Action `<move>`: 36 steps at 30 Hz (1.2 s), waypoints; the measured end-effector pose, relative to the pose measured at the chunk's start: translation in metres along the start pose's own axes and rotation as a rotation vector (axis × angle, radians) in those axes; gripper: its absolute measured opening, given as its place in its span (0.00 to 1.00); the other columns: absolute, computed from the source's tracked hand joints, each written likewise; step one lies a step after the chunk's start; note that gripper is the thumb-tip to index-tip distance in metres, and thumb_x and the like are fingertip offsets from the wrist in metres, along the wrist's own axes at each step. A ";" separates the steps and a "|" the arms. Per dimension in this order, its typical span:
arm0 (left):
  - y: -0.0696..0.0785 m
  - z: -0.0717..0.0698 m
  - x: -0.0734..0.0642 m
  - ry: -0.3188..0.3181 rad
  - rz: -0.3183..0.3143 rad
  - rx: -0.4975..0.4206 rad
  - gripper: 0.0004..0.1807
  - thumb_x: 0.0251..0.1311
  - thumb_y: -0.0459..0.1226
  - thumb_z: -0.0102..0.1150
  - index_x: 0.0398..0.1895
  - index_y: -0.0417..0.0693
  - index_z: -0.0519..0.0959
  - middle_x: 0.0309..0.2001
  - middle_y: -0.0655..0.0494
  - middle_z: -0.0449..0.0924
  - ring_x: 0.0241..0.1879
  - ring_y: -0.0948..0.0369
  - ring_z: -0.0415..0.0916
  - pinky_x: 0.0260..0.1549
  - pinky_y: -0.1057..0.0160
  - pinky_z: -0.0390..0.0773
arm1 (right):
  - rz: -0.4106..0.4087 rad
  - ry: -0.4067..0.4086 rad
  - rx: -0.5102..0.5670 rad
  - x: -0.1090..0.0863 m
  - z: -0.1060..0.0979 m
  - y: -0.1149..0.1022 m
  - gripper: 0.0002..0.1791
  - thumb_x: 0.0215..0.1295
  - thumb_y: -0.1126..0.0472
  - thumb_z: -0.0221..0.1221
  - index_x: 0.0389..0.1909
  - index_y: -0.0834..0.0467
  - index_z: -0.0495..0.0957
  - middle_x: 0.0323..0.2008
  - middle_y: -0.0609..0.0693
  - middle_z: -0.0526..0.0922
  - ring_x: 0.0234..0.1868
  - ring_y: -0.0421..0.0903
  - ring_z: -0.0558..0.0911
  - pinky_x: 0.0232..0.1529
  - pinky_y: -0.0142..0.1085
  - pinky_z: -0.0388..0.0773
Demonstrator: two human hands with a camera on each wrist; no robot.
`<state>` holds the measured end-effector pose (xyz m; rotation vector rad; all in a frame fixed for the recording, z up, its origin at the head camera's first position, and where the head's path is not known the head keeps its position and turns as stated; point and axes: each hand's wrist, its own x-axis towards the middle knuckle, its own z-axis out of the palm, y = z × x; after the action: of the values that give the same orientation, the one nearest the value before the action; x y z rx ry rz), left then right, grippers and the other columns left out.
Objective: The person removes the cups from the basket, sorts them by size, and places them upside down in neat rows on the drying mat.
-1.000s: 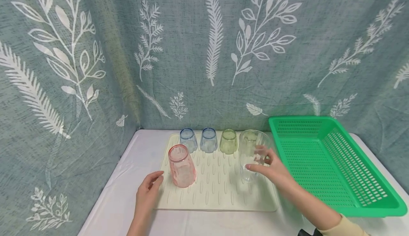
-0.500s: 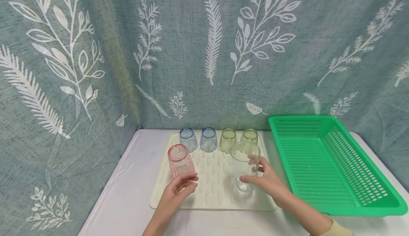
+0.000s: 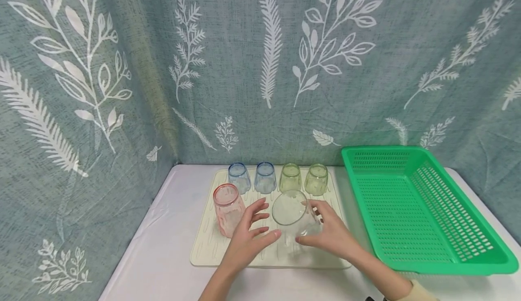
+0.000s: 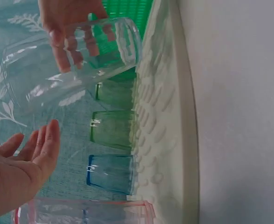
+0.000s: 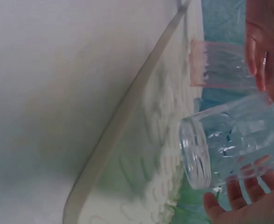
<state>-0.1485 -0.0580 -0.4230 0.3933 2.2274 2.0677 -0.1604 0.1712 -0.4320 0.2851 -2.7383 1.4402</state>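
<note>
My right hand grips a tall clear drinking glass by its side, thumb and fingers round it. The glass leans to the left over the cream mat; in the left wrist view its thick base hangs near the mat. My left hand is open just left of its rim, fingers spread and holding nothing. Behind that hand stands a tall pink glass with a red rim, partly hidden by it.
Along the mat's back edge stand two short blue glasses and two short green glasses. To the right is a large green plastic basket with perforated sides. A patterned curtain hangs behind the table.
My right hand has brought the clear glass leftward and toward me, tipping it to the left. My left hand has moved right, past the pink glass, up to the clear glass's rim.
</note>
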 end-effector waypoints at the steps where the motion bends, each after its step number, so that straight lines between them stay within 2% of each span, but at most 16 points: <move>1: 0.000 0.001 0.001 -0.002 0.008 0.028 0.41 0.55 0.40 0.70 0.71 0.52 0.62 0.65 0.47 0.66 0.61 0.50 0.67 0.54 0.55 0.75 | -0.027 0.000 -0.033 0.000 0.000 -0.001 0.44 0.37 0.53 0.79 0.59 0.55 0.72 0.55 0.50 0.74 0.51 0.50 0.73 0.49 0.46 0.74; 6: 0.000 0.006 0.005 0.007 0.033 0.156 0.45 0.51 0.44 0.73 0.72 0.54 0.61 0.66 0.51 0.66 0.61 0.53 0.67 0.53 0.53 0.75 | -0.138 -0.006 -0.147 -0.003 0.003 -0.004 0.45 0.36 0.53 0.79 0.61 0.56 0.72 0.55 0.50 0.73 0.56 0.52 0.71 0.53 0.51 0.72; 12: -0.001 0.009 0.005 0.001 0.054 0.244 0.46 0.48 0.48 0.75 0.70 0.53 0.63 0.64 0.53 0.69 0.58 0.53 0.69 0.48 0.56 0.78 | -0.214 0.007 -0.247 -0.006 0.008 -0.007 0.46 0.35 0.55 0.79 0.61 0.54 0.72 0.55 0.49 0.73 0.56 0.51 0.71 0.52 0.50 0.74; 17: -0.002 0.010 0.004 0.002 0.039 0.236 0.43 0.47 0.48 0.75 0.68 0.55 0.67 0.60 0.53 0.71 0.57 0.49 0.69 0.44 0.54 0.81 | -0.270 0.034 -0.271 -0.008 0.010 -0.005 0.47 0.33 0.56 0.79 0.62 0.54 0.72 0.55 0.49 0.73 0.55 0.50 0.71 0.50 0.50 0.74; 22: -0.004 0.011 0.004 0.038 0.030 0.137 0.40 0.47 0.43 0.76 0.66 0.53 0.69 0.58 0.52 0.72 0.57 0.46 0.68 0.41 0.58 0.83 | -0.300 0.019 -0.234 -0.008 0.008 -0.003 0.49 0.37 0.53 0.79 0.65 0.52 0.69 0.57 0.47 0.72 0.58 0.48 0.69 0.53 0.49 0.74; 24: -0.005 0.011 0.005 0.066 0.021 0.105 0.38 0.48 0.41 0.76 0.65 0.51 0.70 0.57 0.51 0.73 0.57 0.46 0.68 0.41 0.58 0.82 | -0.305 0.007 -0.194 -0.008 0.005 -0.001 0.50 0.39 0.51 0.79 0.67 0.50 0.67 0.59 0.46 0.71 0.60 0.48 0.67 0.54 0.50 0.73; 26: -0.005 0.011 0.005 0.100 0.003 0.080 0.37 0.48 0.41 0.75 0.64 0.50 0.71 0.56 0.52 0.74 0.57 0.48 0.69 0.47 0.54 0.79 | -0.300 0.008 -0.147 -0.007 0.002 0.001 0.51 0.40 0.50 0.79 0.68 0.47 0.65 0.61 0.44 0.70 0.61 0.47 0.67 0.55 0.51 0.73; 29: -0.006 0.010 0.005 0.145 -0.033 0.033 0.35 0.50 0.41 0.74 0.64 0.51 0.71 0.57 0.52 0.74 0.57 0.53 0.70 0.52 0.48 0.72 | -0.262 0.042 -0.023 -0.005 -0.003 0.003 0.49 0.43 0.52 0.78 0.68 0.47 0.65 0.62 0.46 0.69 0.62 0.50 0.67 0.56 0.55 0.70; 31: -0.006 0.010 0.005 0.169 -0.056 -0.037 0.35 0.52 0.39 0.72 0.65 0.51 0.70 0.58 0.51 0.72 0.57 0.54 0.70 0.53 0.47 0.72 | -0.202 0.073 0.093 -0.003 -0.005 0.004 0.45 0.48 0.54 0.75 0.68 0.48 0.65 0.64 0.48 0.68 0.63 0.52 0.66 0.59 0.58 0.67; 33: -0.006 0.010 0.006 0.191 -0.069 -0.114 0.35 0.55 0.38 0.70 0.66 0.49 0.68 0.59 0.50 0.70 0.58 0.54 0.69 0.50 0.52 0.76 | -0.115 0.103 0.235 -0.002 -0.005 0.004 0.42 0.53 0.58 0.72 0.69 0.50 0.64 0.65 0.51 0.66 0.63 0.53 0.64 0.62 0.59 0.62; 36: -0.006 0.013 0.006 0.227 -0.076 -0.225 0.34 0.57 0.35 0.67 0.68 0.45 0.66 0.60 0.48 0.69 0.58 0.54 0.68 0.44 0.59 0.79 | 0.041 0.149 0.482 0.000 -0.001 0.003 0.37 0.62 0.61 0.64 0.71 0.54 0.60 0.69 0.54 0.61 0.64 0.51 0.61 0.65 0.53 0.60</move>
<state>-0.1525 -0.0444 -0.4289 0.0578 2.0479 2.3924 -0.1607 0.1739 -0.4333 0.1247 -2.2630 2.0267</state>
